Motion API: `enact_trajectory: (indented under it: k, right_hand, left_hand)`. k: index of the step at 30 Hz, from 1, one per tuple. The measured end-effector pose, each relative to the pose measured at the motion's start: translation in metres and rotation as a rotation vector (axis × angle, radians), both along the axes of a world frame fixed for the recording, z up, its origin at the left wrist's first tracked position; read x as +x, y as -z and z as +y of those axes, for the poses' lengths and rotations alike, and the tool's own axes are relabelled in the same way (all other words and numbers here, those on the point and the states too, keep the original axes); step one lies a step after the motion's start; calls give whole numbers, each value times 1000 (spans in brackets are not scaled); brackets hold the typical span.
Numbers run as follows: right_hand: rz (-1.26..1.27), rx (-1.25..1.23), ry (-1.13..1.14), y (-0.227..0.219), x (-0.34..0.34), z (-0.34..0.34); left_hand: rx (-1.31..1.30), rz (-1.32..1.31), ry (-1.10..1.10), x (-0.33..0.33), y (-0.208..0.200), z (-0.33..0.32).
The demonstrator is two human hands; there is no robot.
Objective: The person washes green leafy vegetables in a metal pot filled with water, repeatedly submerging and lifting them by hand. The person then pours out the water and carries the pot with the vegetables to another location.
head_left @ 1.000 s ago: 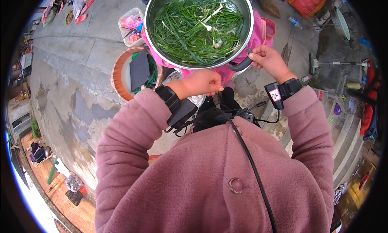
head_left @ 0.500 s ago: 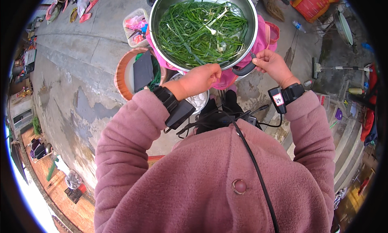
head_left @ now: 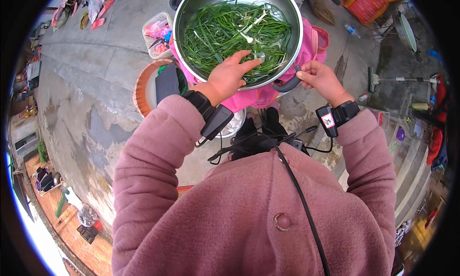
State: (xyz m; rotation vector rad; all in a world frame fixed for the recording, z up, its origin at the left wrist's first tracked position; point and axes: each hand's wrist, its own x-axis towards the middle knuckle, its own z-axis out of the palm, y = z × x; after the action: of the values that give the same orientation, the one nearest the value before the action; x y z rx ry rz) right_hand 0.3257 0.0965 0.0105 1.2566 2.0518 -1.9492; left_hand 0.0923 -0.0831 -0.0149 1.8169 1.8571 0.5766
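Note:
A steel pot (head_left: 191, 17) full of long green chives (head_left: 230, 32) in water sits over a pink tub (head_left: 311, 41). My left hand (head_left: 229, 77) lies over the pot's near rim, fingers apart and reaching onto the greens. My right hand (head_left: 318, 79) grips the pot's dark handle (head_left: 287, 86) at its near right edge. Both wrists carry black strapped devices.
A brown basin (head_left: 141, 87) holding a dark object stands left of the pot. A clear box (head_left: 155, 34) of small items lies behind it. Concrete floor (head_left: 86, 84) spreads left; a red crate (head_left: 366, 3), a bottle and a squeegee lie right.
My left hand has left the pot's underside and moved up over the rim onto the greens. The pot has shifted slightly right. My right hand stays on the handle.

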Motion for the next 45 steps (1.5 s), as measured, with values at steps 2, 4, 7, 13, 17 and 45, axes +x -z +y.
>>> enact_trajectory:
  k: [2, 4, 7, 13, 17, 45]
  right_hand:
    - [-4, 0, 5, 1, 0, 1]
    - [2, -5, 8, 2, 0, 1]
    - [0, -2, 11, 2, 0, 1]
    - [11, -2, 22, -1, 0, 0]
    - [28, 26, 9, 0, 1, -1]
    - [19, 50, -18, 7, 1, 2]
  left_hand:
    - [-122, 18, -2, 0, 6, 9]
    - [-218, 47, -8, -1, 13, 19]
    - [-238, 89, 19, -2, 22, 31]
    - [-210, 249, 121, -1, 38, 52]
    - [-249, 275, 149, -11, 44, 55]
    - [101, -321, -162, -37, 3, 31]
